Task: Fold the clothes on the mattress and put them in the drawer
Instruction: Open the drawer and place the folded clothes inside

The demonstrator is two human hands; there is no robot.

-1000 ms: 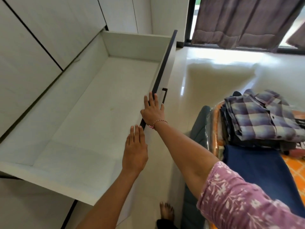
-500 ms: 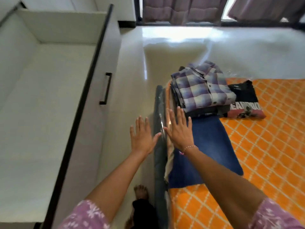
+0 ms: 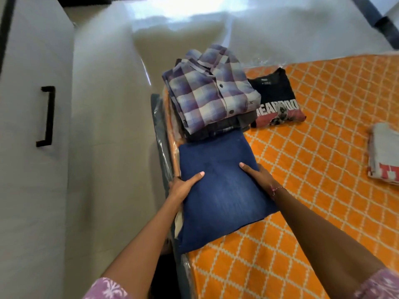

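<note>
hands take the folded jeans [image 3: 222,190] from both sides: the left hand [image 3: 182,186] curls its grip round the left edge, thumb on top, and the right hand [image 3: 258,176] does the same on the right edge, likely so the fold keeps its shape when lifted toward the drawer [image 3: 36,104]. the jeans are dark blue denim, faded paler in the middle, folded into a flat rectangle lying at the edge of the orange mattress [image 3: 313,190], just in front of a stack topped by a checked shirt [image 3: 211,91].
</note>
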